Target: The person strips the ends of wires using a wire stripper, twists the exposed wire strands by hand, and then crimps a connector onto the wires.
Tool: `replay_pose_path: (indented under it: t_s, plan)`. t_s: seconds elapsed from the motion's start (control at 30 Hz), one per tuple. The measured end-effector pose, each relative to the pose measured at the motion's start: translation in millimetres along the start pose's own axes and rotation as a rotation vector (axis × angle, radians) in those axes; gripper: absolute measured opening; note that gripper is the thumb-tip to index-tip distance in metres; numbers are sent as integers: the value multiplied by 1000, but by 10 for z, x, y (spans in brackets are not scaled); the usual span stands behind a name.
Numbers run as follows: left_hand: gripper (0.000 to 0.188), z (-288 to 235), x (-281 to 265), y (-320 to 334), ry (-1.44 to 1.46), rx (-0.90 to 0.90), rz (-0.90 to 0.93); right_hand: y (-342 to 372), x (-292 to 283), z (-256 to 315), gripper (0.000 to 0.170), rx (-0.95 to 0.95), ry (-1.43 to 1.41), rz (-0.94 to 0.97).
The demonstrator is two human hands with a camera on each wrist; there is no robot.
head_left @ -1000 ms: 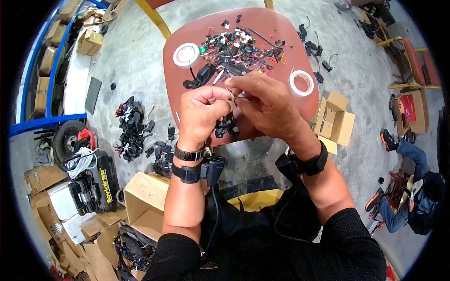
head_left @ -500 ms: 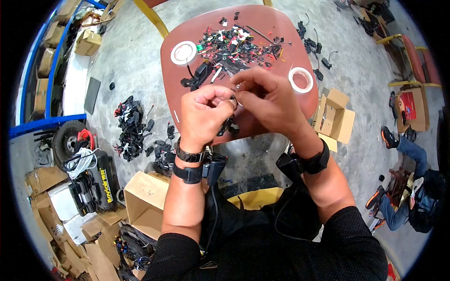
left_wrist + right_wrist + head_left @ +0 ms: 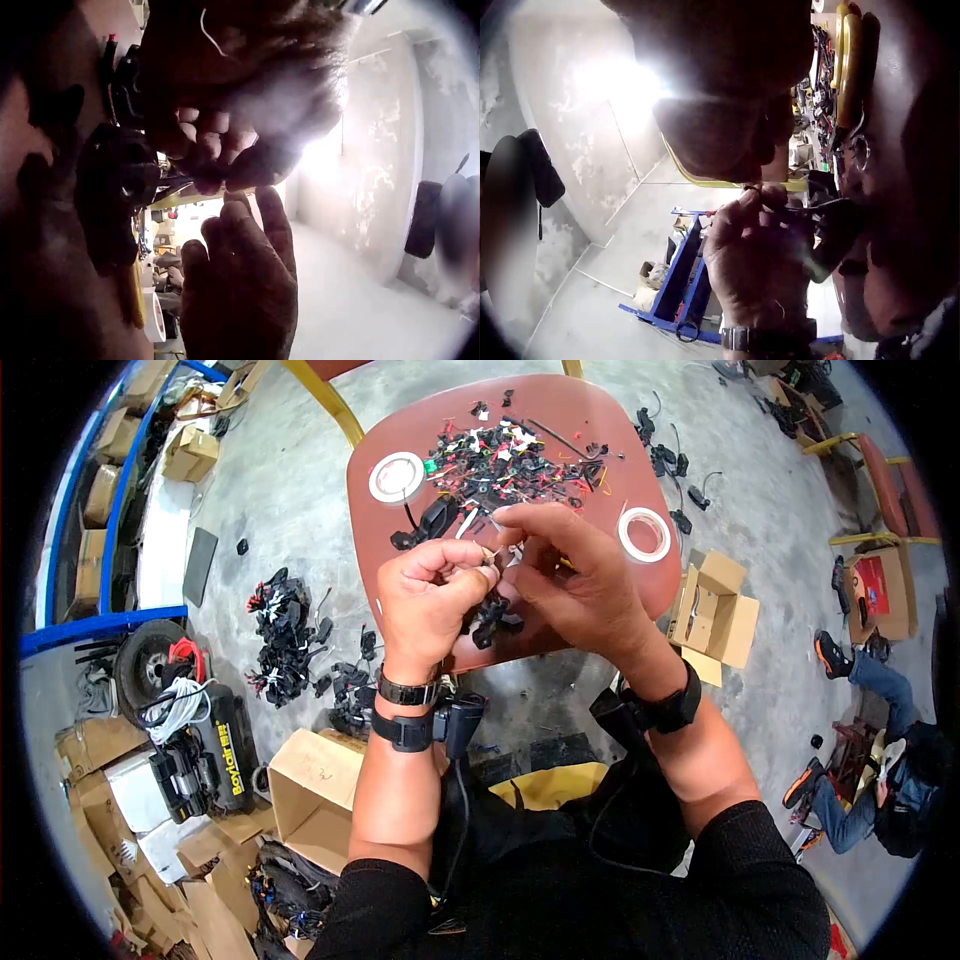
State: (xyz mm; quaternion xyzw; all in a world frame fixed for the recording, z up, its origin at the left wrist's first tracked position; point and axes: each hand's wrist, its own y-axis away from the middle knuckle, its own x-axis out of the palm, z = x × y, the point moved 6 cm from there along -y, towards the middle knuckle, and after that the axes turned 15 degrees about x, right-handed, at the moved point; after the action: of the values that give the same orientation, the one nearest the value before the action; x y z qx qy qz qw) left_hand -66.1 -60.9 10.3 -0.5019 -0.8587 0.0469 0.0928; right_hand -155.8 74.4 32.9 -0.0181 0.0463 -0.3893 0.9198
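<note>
Cable (image 3: 823, 205) sits above the near half of the seat (image 3: 590, 410); our left hand (image 3: 425, 600) pinches it, seemingly steadying it for our right hand (image 3: 572, 575), whose grip we cannot tell. We count two tape rolls (image 3: 374, 480), flanking the seat's middle, probably for easy reach.

The person has two hands, one left hand (image 3: 428, 605) and one right hand (image 3: 580, 575), and wears one watch (image 3: 407, 689) and two wrist straps (image 3: 402, 731). On the one red seat (image 3: 420, 425) in front lie two tape rolls (image 3: 376, 482) and one heap of small parts (image 3: 510, 465), its pieces too jumbled to count. Two heaps of black parts (image 3: 285, 630) lie on the floor to the left. Around are one blue shelf (image 3: 110, 617), one upright tyre (image 3: 128, 675), one white cable coil (image 3: 182, 707), and one other person (image 3: 905, 790) with two shoes (image 3: 829, 657).
</note>
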Motion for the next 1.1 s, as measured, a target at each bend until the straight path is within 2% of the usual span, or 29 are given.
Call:
replay_pose_path:
  t_s: [0.2, 0.3, 0.5, 0.6, 0.7, 0.73, 0.83, 0.87, 0.97, 1.1]
  plan:
    - [13, 125, -28, 5, 90, -129, 69, 16, 28, 152, 36, -307, 227, -121]
    - [14, 181, -27, 12, 122, -151, 93, 13, 2, 129, 29, -388, 315, -138]
    - [14, 146, 2, 13, 124, -168, 100, 0, -20, 152, 24, -385, 357, -131]
    - [13, 42, 45, 17, -56, -106, 85, -3, -41, 74, 23, -162, 203, -97]
    - [12, -13, 85, 42, -182, 192, 16, -40, -8, -223, 22, 383, -387, 34]
    - [11, -108, 119, 18, -336, 362, 89, -35, -5, -292, 24, 475, -525, 76]
    - [11, -166, 153, 18, -400, 406, 83, 2, 21, -444, 26, 623, -657, 157]
    - [10, -125, 122, 18, -321, 334, 67, -11, 23, -426, 28, 607, -626, 184]
    - [11, -39, 12, 17, -221, 61, -1, -56, 50, -281, 27, 331, -460, 109]
    - [9, 124, -58, -13, 78, -59, 21, -9, 1, 10, 28, 5, 126, -27]
